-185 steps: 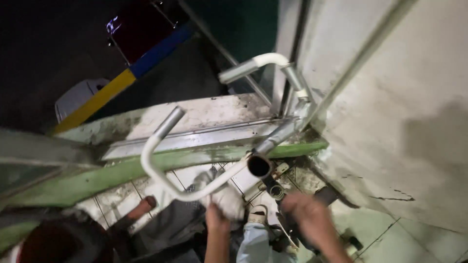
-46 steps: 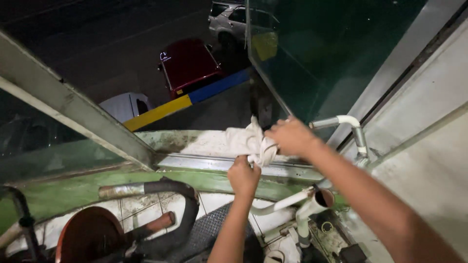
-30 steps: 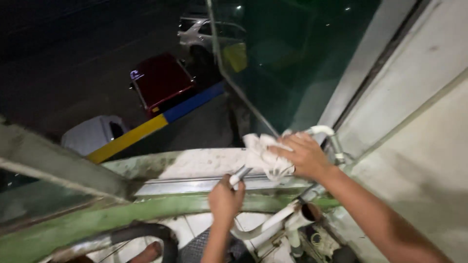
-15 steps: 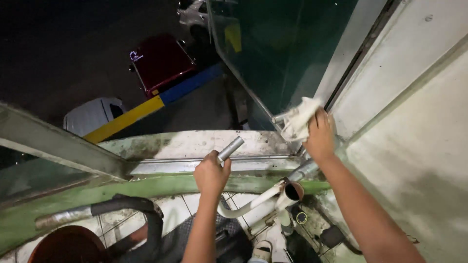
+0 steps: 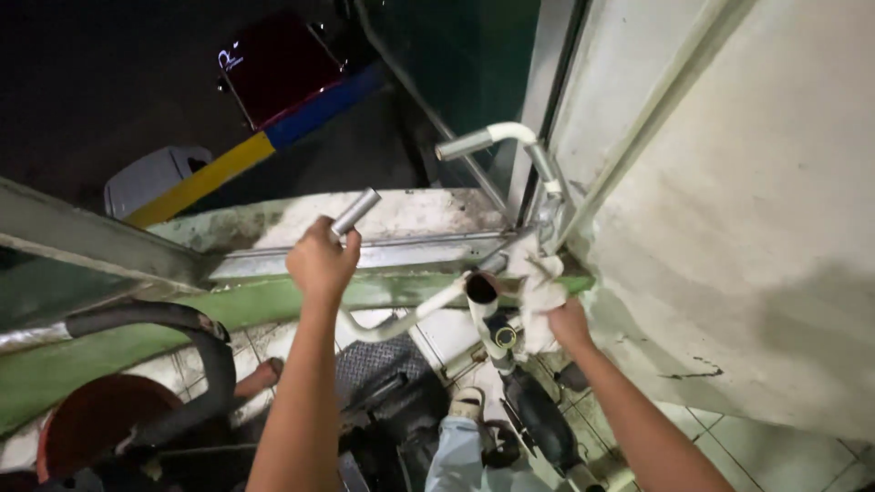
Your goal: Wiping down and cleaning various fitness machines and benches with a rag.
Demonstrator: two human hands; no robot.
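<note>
Below us lies a dark street with a red car (image 5: 273, 55) and a blue-and-yellow strip (image 5: 251, 146), seen past a grimy white window ledge (image 5: 301, 223) that we take as our landmark. Our left hand (image 5: 321, 264) hangs just over the ledge's inner edge, fingers curled tight round the white curved handlebar (image 5: 401, 319) — its bare metal tip pokes up and away from our fist, toward the street. From the fist the bar's long axis sweeps down, then right along the ledge to an open tube end (image 5: 480, 290). Our right hand (image 5: 565, 319), near the ledge's right end by the wall (image 5: 729, 228), presses a white rag (image 5: 538, 282) against the bar's stem; its fingers are hidden by the cloth, so we cannot tell their set.
</note>
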